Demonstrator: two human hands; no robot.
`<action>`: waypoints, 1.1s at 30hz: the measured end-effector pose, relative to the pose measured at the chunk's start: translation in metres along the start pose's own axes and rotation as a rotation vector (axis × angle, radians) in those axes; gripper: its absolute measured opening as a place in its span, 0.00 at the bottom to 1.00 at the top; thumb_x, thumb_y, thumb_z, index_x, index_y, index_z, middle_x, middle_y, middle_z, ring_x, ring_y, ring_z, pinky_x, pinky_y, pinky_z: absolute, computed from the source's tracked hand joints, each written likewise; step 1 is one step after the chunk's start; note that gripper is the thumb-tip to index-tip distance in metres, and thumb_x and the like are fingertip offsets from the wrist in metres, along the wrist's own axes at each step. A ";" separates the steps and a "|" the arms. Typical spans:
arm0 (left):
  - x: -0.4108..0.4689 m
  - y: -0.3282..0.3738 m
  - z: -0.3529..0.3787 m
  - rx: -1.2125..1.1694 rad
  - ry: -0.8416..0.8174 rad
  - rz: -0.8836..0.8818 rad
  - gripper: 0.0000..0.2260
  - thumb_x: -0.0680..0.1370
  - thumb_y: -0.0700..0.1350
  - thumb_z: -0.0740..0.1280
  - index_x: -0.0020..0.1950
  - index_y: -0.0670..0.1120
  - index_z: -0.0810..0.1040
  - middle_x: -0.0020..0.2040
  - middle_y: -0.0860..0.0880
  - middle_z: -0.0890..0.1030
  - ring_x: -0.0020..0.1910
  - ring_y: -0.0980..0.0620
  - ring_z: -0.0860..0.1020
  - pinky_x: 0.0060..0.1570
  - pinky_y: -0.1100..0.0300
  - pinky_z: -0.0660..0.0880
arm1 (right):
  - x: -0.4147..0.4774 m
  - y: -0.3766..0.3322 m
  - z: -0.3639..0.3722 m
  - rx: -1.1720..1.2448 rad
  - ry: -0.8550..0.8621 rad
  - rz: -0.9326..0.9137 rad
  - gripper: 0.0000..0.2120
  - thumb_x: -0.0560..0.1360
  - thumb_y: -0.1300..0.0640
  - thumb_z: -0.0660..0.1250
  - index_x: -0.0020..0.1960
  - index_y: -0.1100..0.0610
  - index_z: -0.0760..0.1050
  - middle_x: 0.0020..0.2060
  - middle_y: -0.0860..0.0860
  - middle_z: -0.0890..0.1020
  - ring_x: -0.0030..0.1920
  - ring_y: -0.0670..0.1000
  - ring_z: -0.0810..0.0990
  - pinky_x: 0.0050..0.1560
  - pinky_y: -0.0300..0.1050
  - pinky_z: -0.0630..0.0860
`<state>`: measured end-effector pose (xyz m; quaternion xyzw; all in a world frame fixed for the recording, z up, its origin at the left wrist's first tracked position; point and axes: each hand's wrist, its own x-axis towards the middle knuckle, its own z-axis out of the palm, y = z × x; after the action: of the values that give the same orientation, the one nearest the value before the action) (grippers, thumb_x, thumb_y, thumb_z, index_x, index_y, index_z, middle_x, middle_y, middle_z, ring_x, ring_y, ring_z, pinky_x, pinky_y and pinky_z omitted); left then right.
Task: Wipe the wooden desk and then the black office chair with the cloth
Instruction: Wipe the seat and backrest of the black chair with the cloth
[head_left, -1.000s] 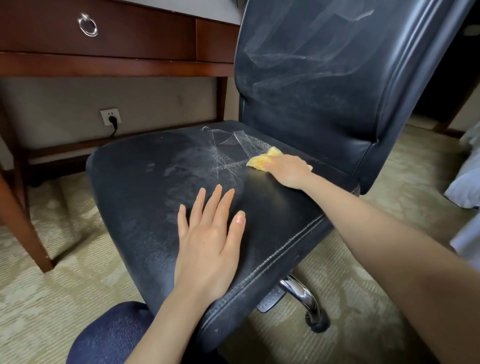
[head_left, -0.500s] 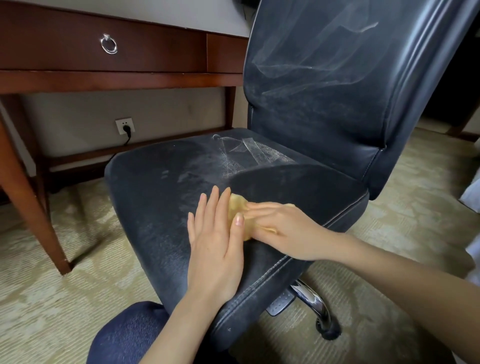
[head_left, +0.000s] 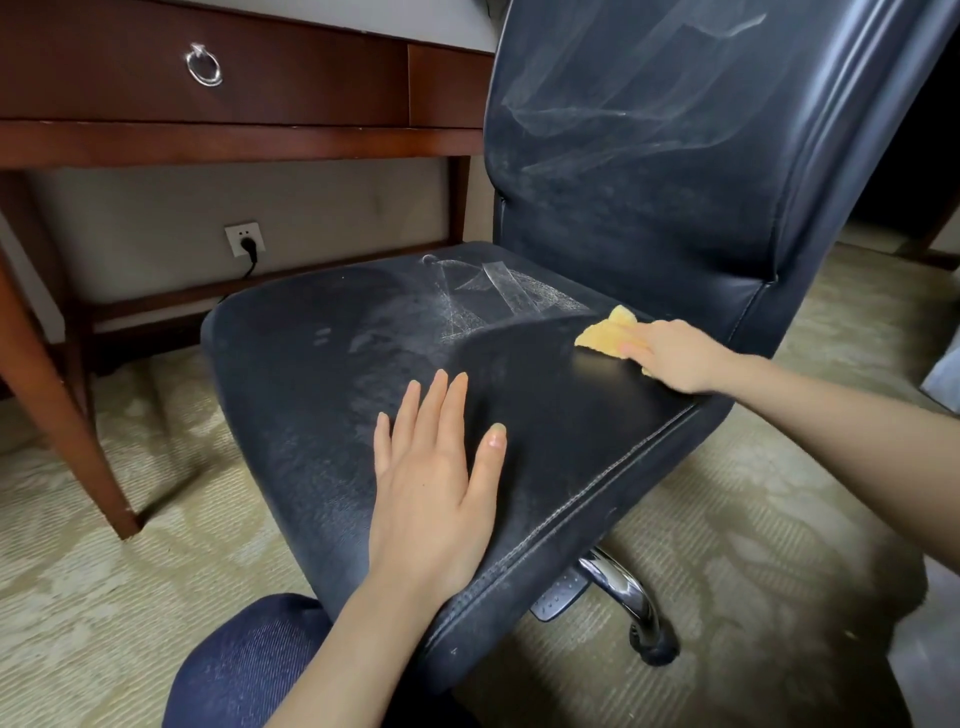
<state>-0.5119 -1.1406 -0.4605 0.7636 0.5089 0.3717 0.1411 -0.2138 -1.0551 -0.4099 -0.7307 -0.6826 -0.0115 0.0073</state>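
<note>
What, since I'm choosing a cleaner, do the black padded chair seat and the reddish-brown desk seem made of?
Black padded chair seat: likely leather or faux leather, smooth with low sheen; stitched edge seam, dust lies in streaks. Reddish-brown desk: apparently varnished wood, satin gloss with faint grain; solid or veneer is unclear.

The left hand (head_left: 431, 499) is lying flat on the chair seat (head_left: 311, 395), with the right hand (head_left: 675, 353) pressing the cloth (head_left: 602, 335) at its 2 o'clock, beside the backrest (head_left: 649, 171). The desk (head_left: 260, 140) is standing at the seat's 11 o'clock, a wall socket (head_left: 244, 240) beneath it.
</note>
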 end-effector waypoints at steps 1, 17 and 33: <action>0.000 0.000 0.000 0.001 0.004 0.003 0.30 0.77 0.62 0.41 0.77 0.54 0.52 0.77 0.58 0.52 0.75 0.60 0.42 0.73 0.60 0.34 | 0.010 0.004 0.000 -0.004 -0.004 0.049 0.16 0.82 0.53 0.52 0.61 0.58 0.73 0.53 0.61 0.78 0.52 0.62 0.75 0.52 0.52 0.69; 0.000 0.001 -0.001 -0.265 0.094 -0.016 0.23 0.79 0.55 0.48 0.73 0.53 0.64 0.73 0.59 0.62 0.70 0.70 0.51 0.75 0.58 0.47 | -0.009 -0.061 0.018 0.215 0.133 -0.186 0.16 0.81 0.51 0.54 0.64 0.48 0.76 0.66 0.45 0.74 0.66 0.53 0.70 0.63 0.54 0.67; 0.014 -0.040 -0.041 -0.311 0.056 0.127 0.18 0.80 0.52 0.52 0.68 0.52 0.71 0.73 0.54 0.66 0.73 0.60 0.60 0.71 0.64 0.54 | -0.132 -0.136 0.030 0.463 0.184 -0.618 0.15 0.76 0.43 0.59 0.61 0.40 0.75 0.64 0.36 0.73 0.70 0.38 0.63 0.70 0.45 0.60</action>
<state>-0.5651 -1.1174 -0.4507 0.7525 0.3996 0.4753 0.2195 -0.3586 -1.1770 -0.4445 -0.4659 -0.8513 0.0755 0.2293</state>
